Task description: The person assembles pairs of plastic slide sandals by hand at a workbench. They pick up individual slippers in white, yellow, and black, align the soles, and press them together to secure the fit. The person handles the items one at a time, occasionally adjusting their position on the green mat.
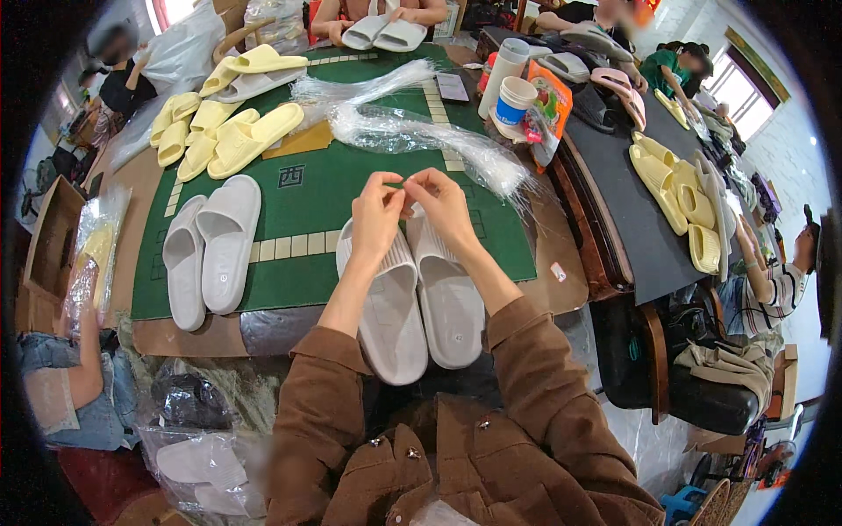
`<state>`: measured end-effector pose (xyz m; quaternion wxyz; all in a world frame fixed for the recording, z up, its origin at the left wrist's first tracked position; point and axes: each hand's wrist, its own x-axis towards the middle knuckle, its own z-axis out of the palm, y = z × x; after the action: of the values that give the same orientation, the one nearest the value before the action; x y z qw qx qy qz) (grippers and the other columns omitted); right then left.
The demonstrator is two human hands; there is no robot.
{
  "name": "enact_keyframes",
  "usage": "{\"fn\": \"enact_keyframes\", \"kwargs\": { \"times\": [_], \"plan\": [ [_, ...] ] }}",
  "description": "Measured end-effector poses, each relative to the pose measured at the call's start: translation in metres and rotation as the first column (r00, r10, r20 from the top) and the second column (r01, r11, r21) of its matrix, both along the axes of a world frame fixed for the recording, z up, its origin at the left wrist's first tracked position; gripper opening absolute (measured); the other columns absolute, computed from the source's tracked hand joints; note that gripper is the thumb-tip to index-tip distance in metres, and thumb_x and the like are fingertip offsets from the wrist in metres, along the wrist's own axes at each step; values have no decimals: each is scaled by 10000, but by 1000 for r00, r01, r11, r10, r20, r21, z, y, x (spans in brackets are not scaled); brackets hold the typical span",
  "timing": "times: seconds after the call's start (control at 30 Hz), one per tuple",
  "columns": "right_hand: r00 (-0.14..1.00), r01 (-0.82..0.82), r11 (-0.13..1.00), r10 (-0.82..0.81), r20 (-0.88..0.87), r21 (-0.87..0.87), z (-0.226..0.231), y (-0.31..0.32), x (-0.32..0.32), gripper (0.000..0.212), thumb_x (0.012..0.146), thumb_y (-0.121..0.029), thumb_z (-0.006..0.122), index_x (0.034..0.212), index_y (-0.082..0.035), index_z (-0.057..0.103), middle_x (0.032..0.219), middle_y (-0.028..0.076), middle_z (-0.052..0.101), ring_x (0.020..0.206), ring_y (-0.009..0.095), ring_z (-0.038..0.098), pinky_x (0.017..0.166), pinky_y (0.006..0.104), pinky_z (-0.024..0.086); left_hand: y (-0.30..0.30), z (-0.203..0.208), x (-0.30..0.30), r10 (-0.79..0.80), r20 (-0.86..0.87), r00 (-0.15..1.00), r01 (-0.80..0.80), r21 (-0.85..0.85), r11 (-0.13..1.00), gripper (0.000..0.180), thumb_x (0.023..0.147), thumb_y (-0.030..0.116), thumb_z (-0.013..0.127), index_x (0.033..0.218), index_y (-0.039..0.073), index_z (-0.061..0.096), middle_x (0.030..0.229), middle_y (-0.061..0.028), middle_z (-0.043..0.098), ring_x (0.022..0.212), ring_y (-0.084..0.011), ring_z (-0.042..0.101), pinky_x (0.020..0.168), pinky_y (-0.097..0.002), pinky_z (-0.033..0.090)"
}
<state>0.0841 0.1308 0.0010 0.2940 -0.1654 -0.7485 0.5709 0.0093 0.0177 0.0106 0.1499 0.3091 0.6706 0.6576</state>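
Note:
My left hand (379,210) and my right hand (441,203) meet above the table with fingertips pinched together. Whatever is between them is too small to make out. Right below them lies a pair of light grey slippers, the left one (393,311) and the right one (452,302) side by side, heels over the table's near edge. My hands partly cover the slippers' straps. Another grey pair (230,250) rests to the left on the green mat (307,206). Beyond my hands, bundles of thin clear plastic strands (438,140) stretch across the mat, partly in clear wrapping.
Yellow slippers (254,140) are heaped at the far left. A white tub (513,110) and an orange packet (551,110) stand at the back right. The dark table (631,193) alongside carries more slippers. Co-workers sit around; bagged slippers (206,469) lie at lower left.

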Motion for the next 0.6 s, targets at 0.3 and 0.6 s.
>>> {"fn": "enact_keyframes", "kwargs": {
  "times": [0.3,0.6],
  "plan": [
    [971,-26,997,8,-240,-73,-11,-8,-7,111,924,-58,553,1005,15,575,980,97,642,820,125,645,710,255,511,-1,-3,-9,99,121,988,-117,155,981,125,922,107,576,927,12,656,730,-29,639,591,-79,546,539,-230,432],
    [990,111,990,-102,-102,89,-4,-11,2,133,876,-105,647,951,1,673,876,45,671,776,101,612,694,252,488,-6,-6,-6,120,5,993,-120,9,993,139,908,124,586,898,11,666,753,-31,651,668,-91,576,620,-255,446]
  ]
}}
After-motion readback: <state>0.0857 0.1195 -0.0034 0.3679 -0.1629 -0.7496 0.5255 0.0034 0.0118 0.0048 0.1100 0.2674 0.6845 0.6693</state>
